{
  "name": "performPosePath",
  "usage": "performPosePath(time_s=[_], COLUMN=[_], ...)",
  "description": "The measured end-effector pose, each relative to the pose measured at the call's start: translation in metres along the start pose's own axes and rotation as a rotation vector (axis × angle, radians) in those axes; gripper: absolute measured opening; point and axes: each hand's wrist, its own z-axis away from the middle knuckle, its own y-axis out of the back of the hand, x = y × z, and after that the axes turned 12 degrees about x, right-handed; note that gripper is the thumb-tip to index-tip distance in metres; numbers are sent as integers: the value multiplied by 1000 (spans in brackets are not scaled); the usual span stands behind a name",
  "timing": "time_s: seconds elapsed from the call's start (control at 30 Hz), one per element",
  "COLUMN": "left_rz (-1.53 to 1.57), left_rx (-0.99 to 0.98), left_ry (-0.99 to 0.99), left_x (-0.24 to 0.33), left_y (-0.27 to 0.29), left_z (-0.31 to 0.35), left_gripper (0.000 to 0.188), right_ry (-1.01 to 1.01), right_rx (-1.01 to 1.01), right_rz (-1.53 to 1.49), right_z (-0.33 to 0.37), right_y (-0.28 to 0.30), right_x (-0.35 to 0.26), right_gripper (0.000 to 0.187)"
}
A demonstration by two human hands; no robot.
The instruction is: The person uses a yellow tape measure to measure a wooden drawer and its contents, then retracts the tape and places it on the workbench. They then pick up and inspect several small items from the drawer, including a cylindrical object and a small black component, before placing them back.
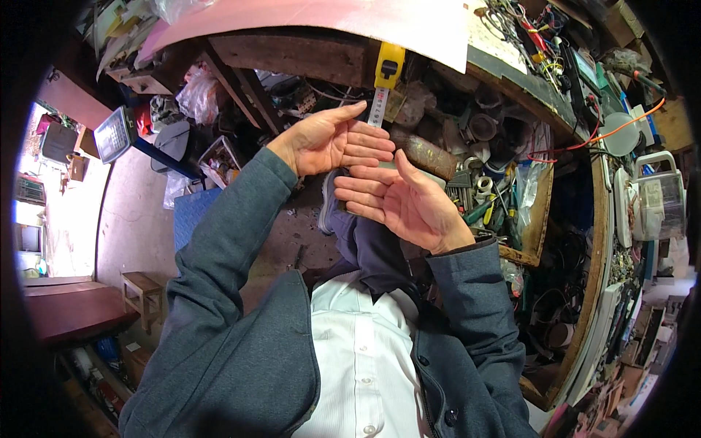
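My left hand (332, 140) is held palm up with the fingers stretched out and nothing in it. Just to the right and nearer to me, my right hand (409, 202) also lies palm up, its fingers straight and its palm bare. The fingertips of the two hands point toward each other and appear to overlap slightly in this view. Beyond them, a yellow tape measure (391, 67) sits at the edge of the pink-covered bench, its pale blade (378, 108) hanging down toward my left fingers. Whether the blade touches them I cannot tell.
An open wooden drawer (541, 219) with pliers and other tools stands at the right. A rusty metal cylinder (426, 155) lies behind my right hand. The pink sheet (321, 18) covers the far bench. A weighing scale display (115, 136) and a wooden stool (143, 290) are at the left.
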Motion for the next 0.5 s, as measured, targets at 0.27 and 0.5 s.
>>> performPosePath(time_s=[0.27, 0.5], left_rz=[-38, 96], left_rx=[-6, 141], left_ry=[-40, -385], left_x=[-1, 0], left_y=[-4, 12], left_z=[4, 11], left_gripper=[66, 39], right_ry=[-1, 5], right_rx=[-5, 17], right_rz=[8, 11], right_z=[0, 2], right_y=[1, -4], right_x=[0, -2], right_gripper=[80, 77])
